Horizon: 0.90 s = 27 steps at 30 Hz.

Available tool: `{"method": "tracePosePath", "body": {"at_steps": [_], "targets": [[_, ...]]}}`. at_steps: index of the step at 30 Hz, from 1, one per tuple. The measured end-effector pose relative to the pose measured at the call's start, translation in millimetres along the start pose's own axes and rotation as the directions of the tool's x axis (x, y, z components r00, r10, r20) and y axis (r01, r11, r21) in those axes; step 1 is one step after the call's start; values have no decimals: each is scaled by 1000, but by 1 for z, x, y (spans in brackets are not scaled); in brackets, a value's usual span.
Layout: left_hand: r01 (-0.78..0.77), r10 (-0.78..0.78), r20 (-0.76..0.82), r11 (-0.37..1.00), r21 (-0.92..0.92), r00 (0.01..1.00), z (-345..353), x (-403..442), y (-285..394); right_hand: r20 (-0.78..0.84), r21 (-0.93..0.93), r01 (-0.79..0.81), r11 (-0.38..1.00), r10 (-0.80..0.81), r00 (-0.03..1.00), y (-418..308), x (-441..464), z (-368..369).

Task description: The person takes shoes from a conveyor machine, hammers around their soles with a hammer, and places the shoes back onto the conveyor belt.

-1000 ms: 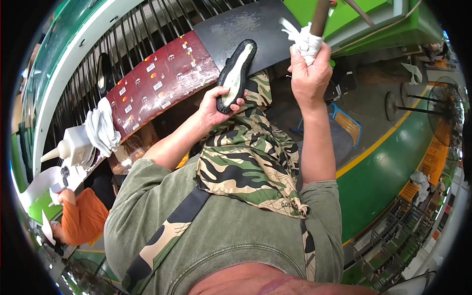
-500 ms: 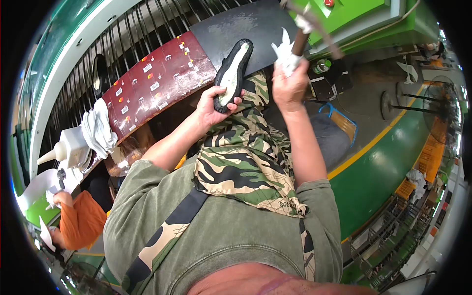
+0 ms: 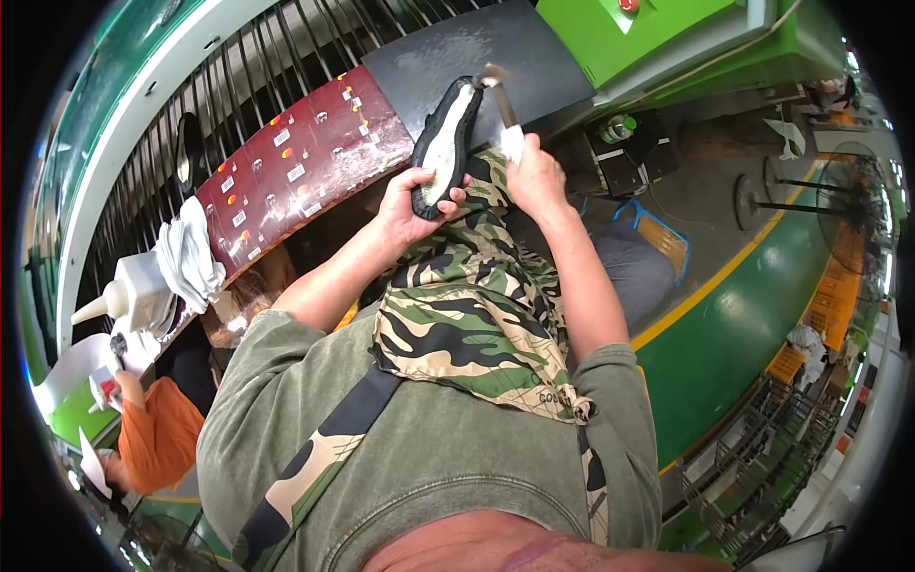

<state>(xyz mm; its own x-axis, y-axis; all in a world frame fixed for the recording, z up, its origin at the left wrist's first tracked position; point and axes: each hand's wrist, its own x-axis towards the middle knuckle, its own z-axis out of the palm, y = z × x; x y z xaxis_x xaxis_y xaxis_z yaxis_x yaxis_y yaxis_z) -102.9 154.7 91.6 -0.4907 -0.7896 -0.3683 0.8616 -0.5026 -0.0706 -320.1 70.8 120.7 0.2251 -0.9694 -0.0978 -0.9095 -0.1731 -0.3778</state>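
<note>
Near the edge of the dark grey board point(image 3: 524, 48), my left hand point(image 3: 410, 208) grips the lower end of a black shoe point(image 3: 445, 143), its sole side with a whitish middle facing up. My right hand point(image 3: 537, 179) is closed on the white-wrapped handle of a hammer point(image 3: 505, 105). The hammer's head is at the upper end of the shoe; it is blurred, and whether it touches cannot be told. Left of the shoe lies a dark red board point(image 3: 295, 162) with small stickers.
White gloves point(image 3: 189, 250) and a white bottle with a nozzle point(image 3: 133, 291) are at the left. Another dark shoe point(image 3: 188, 153) lies on the metal rods. A person in orange point(image 3: 157, 434) is at lower left. A green cabinet point(image 3: 639, 38) stands upper right, a fan point(image 3: 848, 205) far right.
My right hand has come down and to the left, bringing the hammer from high at the upper right to the shoe's upper end. My left hand still holds the shoe in nearly the same place.
</note>
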Motion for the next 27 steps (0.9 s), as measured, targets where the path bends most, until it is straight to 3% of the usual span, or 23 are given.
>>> {"method": "tracePosePath", "body": {"at_steps": [2, 4, 6, 8, 9, 10, 11, 12, 13, 14, 16, 17, 20, 22, 23, 24, 26, 27], "targets": [[-8, 8, -6, 1000, 8, 1000, 1, 3, 4, -78, 89, 66, 994, -59, 995, 10, -1, -7], [17, -17, 3, 1000, -8, 1000, -3, 2, 8, -265, 292, 176, 940, -98, 959, 7, 1, -29], [27, -27, 6, 999, -27, 1000, -3, 4, 9, -413, 510, 250, 823, -21, 910, -5, 0, -52], [-3, 3, -29, 1000, -5, 1000, 0, 1, 5, -373, 756, 208, 621, 146, 916, -27, -12, -72], [-3, 3, -7, 1000, -3, 1000, 0, 1, 4, -404, 790, 234, 567, 193, 894, -28, -12, -57], [-2, 2, -1, 1000, 1, 1000, -2, 2, 4, -541, 654, 338, 677, 106, 834, -3, 1, -9], [0, 0, 3, 1000, 7, 1000, -3, 2, 4, -323, 432, 162, 887, -16, 946, 5, -3, 1], [1, -1, 6, 1000, 14, 1000, -3, 2, 5, -57, 116, 50, 992, -43, 997, 3, -8, -1], [2, -2, 5, 1000, 18, 1000, -3, -1, 6, -30, 89, 109, 990, -107, 994, 3, -11, -3], [17, -17, -12, 1000, -2, 1000, -2, -2, 8, -33, 93, 108, 990, -106, 994, 4, -13, -7], [24, -25, -28, 999, -27, 999, -2, 0, 11, -172, 318, 194, 928, -145, 974, -13, -16, -41], [28, -29, -27, 999, -31, 999, -4, 0, 11, -315, 365, 284, 887, -170, 934, -12, -16, -40], [20, -21, -13, 999, -44, 1000, -2, 3, 12, -438, 600, 321, 733, -35, 898, -28, -26, -47], [20, -20, 1, 998, -52, 1000, -3, 2, 11, -473, 556, 335, 760, -42, 880, -21, -29, -11], [11, -11, -3, 1000, -12, 1000, -4, 2, 11, -248, 347, 194, 917, -110, 963, -3, -28, 5], [-1, 2, -4, 1000, 30, 1000, -4, 2, 11, -16, 134, 80, 988, -78, 997, -7, -25, 4], [30, -30, 2, 1000, 0, 1000, -5, 1, 14, -136, 416, 179, 892, -134, 982, -3, -23, -7], [62, -62, 5, 997, -37, 998, -6, 1, 16, -119, 610, 124, 783, -64, 991, -8, -21, -17]]}}
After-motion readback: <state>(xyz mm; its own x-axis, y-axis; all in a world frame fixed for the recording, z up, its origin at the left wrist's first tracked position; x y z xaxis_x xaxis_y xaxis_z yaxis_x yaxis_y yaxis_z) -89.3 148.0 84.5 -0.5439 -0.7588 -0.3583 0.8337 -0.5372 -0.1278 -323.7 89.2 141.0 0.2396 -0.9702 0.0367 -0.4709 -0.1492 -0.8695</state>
